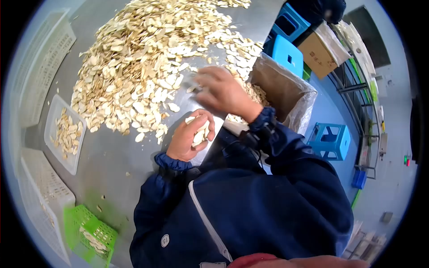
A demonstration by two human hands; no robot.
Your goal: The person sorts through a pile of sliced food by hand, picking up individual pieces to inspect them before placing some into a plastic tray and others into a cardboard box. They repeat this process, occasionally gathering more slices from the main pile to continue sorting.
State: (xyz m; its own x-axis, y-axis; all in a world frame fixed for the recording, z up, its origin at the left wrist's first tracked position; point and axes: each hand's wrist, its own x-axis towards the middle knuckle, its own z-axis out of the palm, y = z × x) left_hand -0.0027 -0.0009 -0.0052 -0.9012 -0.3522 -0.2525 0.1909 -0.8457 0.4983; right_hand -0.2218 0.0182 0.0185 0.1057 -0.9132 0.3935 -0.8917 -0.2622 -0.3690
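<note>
A wide heap of pale, flat dried slices (147, 58) covers much of the metal table. My left hand (190, 136) is curled around a small handful of slices (200, 134) near the table's front edge. Just beyond it, my right hand (223, 89) is smeared by motion over the table, close to the heap's near side. Its fingers are too blurred to show whether they hold a slice. Beside my right wrist stands a box lined with clear plastic (286, 89), with more slices inside, partly hidden by my arm.
At left, a clear plastic tray (67, 134) holds some slices, near white perforated baskets (47, 67) and a green basket (91, 234). The metal table (116, 165) has a few stray bits. Blue stools (330, 140), a cardboard box (324, 49) and a rack stand at right. Another person is partly visible at the top.
</note>
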